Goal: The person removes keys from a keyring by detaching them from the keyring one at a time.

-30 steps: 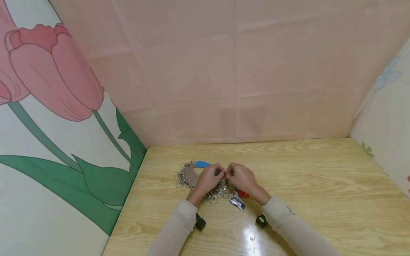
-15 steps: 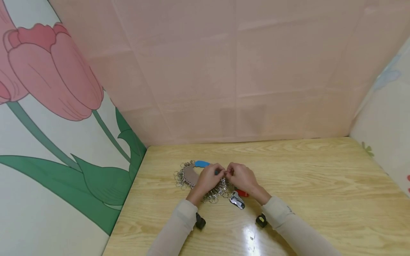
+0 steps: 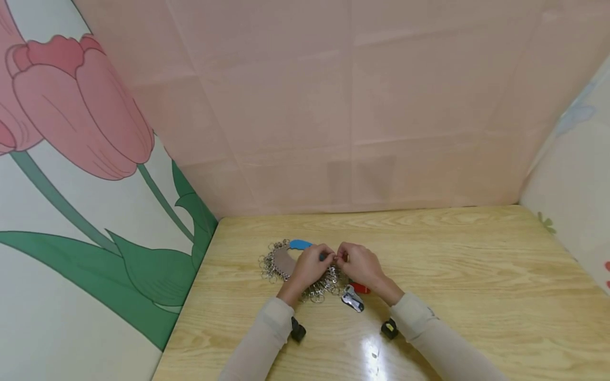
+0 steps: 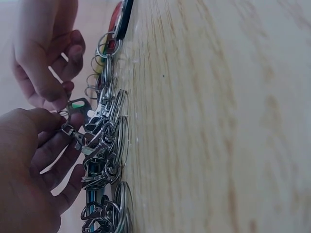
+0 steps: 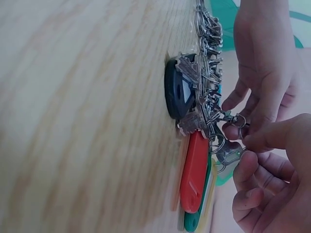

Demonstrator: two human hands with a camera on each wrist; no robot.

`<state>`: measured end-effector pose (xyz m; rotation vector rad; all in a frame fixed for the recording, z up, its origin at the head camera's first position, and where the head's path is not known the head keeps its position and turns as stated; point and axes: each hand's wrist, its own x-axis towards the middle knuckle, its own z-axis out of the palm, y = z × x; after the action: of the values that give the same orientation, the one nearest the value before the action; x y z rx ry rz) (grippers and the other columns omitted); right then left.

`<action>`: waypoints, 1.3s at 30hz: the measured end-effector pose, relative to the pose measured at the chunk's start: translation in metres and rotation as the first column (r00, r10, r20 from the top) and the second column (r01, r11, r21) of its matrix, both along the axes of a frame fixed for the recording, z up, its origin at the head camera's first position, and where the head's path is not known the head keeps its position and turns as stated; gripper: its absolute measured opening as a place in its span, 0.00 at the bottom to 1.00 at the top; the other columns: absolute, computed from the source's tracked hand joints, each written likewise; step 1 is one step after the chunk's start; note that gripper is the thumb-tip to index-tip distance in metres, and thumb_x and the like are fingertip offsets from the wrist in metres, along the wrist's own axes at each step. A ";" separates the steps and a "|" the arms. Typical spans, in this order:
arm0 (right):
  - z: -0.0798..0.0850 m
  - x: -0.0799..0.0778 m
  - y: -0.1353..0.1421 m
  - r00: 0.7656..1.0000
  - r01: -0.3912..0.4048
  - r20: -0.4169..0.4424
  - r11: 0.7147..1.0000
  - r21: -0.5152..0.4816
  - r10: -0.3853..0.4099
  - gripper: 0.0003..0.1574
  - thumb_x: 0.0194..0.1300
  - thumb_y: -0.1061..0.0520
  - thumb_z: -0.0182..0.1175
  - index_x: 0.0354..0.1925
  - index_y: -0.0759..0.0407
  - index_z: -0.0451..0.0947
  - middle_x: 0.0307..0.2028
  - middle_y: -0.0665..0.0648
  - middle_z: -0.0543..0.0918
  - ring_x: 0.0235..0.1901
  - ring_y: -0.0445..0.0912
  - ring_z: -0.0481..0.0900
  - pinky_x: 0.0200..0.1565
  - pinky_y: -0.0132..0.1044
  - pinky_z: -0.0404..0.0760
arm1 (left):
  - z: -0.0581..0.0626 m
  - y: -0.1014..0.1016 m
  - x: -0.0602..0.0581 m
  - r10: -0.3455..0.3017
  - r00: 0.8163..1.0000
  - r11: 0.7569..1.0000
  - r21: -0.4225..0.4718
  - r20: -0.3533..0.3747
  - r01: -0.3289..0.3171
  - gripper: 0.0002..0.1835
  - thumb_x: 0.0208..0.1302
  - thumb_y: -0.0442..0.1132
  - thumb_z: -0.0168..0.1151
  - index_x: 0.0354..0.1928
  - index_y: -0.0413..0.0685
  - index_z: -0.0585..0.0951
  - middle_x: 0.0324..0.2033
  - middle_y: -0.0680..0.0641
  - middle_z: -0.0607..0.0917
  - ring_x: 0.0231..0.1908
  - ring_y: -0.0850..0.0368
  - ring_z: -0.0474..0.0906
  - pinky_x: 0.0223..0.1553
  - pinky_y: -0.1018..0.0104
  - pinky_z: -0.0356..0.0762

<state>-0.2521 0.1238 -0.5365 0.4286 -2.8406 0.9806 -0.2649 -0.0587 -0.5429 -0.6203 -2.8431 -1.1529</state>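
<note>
Both hands meet over a curved brown strip (image 3: 284,261) fringed with several snap hooks and metal rings. My left hand (image 3: 311,264) pinches a small key ring (image 5: 240,120) between thumb and forefinger; a snap hook (image 4: 79,141) joins that ring to the bunch. Fingertip to fingertip with it, my right hand (image 3: 363,265) pinches a key (image 5: 228,151) beside the ring. The key's head shows dark and silvery in the wrist views, and its far end is hidden by the fingers. Below the hands, more hooks and rings (image 4: 109,145) hang in a dense row.
On the wood-grain table (image 3: 452,264) lie a black and silver key (image 3: 352,299) and a red plastic tag (image 5: 194,172), with green and yellow pieces beside it. A blue flat piece (image 3: 300,244) lies behind the strip. A pink cloth wall (image 3: 352,132) closes the back.
The right fingertips shift very slightly at the pinched pieces. Arms, strip and loose items stay where they were.
</note>
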 end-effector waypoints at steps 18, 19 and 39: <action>0.002 0.003 -0.001 1.000 0.012 0.020 1.000 -0.001 -0.012 0.06 0.67 0.56 0.71 0.35 0.53 0.83 0.30 0.50 0.86 0.22 0.40 0.76 0.24 0.36 0.74 | -0.001 -0.003 0.000 -0.007 1.000 1.000 0.019 -0.001 0.007 0.09 0.80 0.44 0.62 0.48 0.52 0.88 0.43 0.51 0.90 0.39 0.64 0.82 0.41 0.68 0.80; 0.001 0.003 -0.001 1.000 0.012 0.021 1.000 -0.001 -0.012 0.06 0.67 0.56 0.71 0.35 0.53 0.83 0.30 0.50 0.86 0.22 0.40 0.76 0.25 0.36 0.74 | -0.001 -0.003 0.000 -0.006 1.000 1.000 0.019 -0.003 0.006 0.08 0.80 0.44 0.62 0.48 0.52 0.88 0.43 0.52 0.90 0.39 0.64 0.82 0.42 0.67 0.80; -0.002 -0.001 -0.004 0.999 0.030 0.015 1.000 0.003 -0.031 0.05 0.67 0.57 0.71 0.35 0.53 0.83 0.29 0.50 0.85 0.23 0.41 0.75 0.25 0.35 0.73 | -0.001 -0.001 0.000 -0.007 1.000 0.999 0.039 0.008 0.006 0.07 0.79 0.43 0.62 0.48 0.52 0.87 0.44 0.51 0.90 0.43 0.58 0.84 0.45 0.64 0.81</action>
<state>-0.2532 0.1195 -0.5381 0.3785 -2.8537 0.9783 -0.2650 -0.0598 -0.5439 -0.6247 -2.8195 -1.2121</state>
